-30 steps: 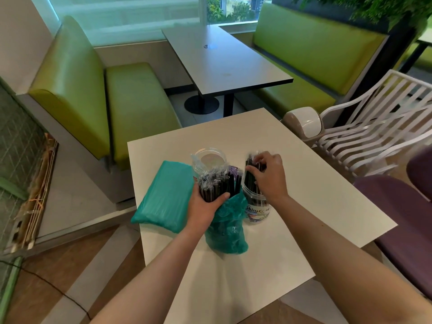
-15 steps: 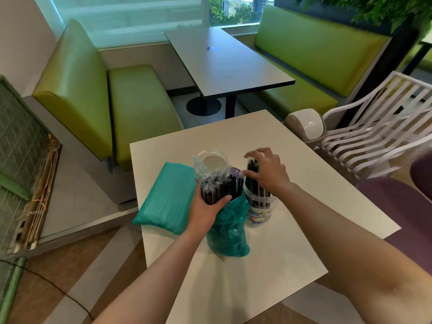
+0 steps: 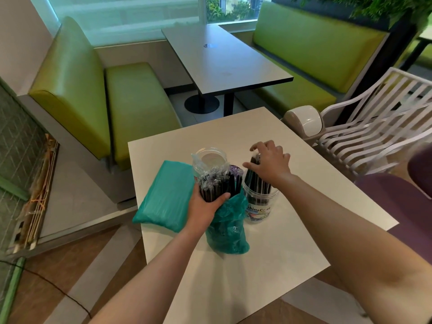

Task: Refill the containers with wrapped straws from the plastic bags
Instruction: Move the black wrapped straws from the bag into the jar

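Note:
My left hand (image 3: 207, 208) grips an open teal plastic bag (image 3: 228, 226) standing upright on the white table (image 3: 268, 253), with a bundle of black wrapped straws (image 3: 219, 183) sticking out of its top. To its right stands a clear labelled container (image 3: 258, 206) partly filled with black straws. My right hand (image 3: 268, 164) hovers over that container, fingers spread and touching the straw tops (image 3: 254, 160). A second clear container (image 3: 210, 159), empty, stands behind the bag. A sealed teal bag (image 3: 166, 195) lies flat at the left.
A white slatted chair (image 3: 374, 127) and a small white lidded bin (image 3: 304, 119) stand at the table's right. A purple seat (image 3: 409, 199) is further right. Green booth benches (image 3: 126, 108) and a grey table (image 3: 222, 57) lie beyond.
My right hand has opened and lifted from gripping straws in the labelled container to resting over their tops. The left hand and bag have stayed put.

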Demonstrator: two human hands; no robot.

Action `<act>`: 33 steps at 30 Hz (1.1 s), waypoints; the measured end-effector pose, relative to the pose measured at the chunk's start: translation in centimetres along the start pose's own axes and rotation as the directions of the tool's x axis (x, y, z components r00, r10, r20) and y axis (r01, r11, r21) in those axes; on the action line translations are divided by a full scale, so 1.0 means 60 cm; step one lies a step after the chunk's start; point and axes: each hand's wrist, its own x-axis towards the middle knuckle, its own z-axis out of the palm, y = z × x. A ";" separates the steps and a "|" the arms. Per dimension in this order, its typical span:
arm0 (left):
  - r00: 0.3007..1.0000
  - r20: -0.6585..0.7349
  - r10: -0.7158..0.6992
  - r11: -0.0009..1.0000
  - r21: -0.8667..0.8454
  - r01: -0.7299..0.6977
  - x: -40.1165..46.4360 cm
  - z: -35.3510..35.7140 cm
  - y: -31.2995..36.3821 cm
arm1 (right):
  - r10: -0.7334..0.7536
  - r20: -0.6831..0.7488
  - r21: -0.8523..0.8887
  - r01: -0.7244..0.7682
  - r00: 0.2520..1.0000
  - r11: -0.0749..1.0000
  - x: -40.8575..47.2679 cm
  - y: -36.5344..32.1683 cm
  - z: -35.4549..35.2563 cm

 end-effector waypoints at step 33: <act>0.994 0.088 0.064 0.991 -0.124 -0.053 -0.026 -0.016 -0.013 | -0.020 0.119 0.641 -0.062 0.993 0.765 -0.174 -0.039 0.071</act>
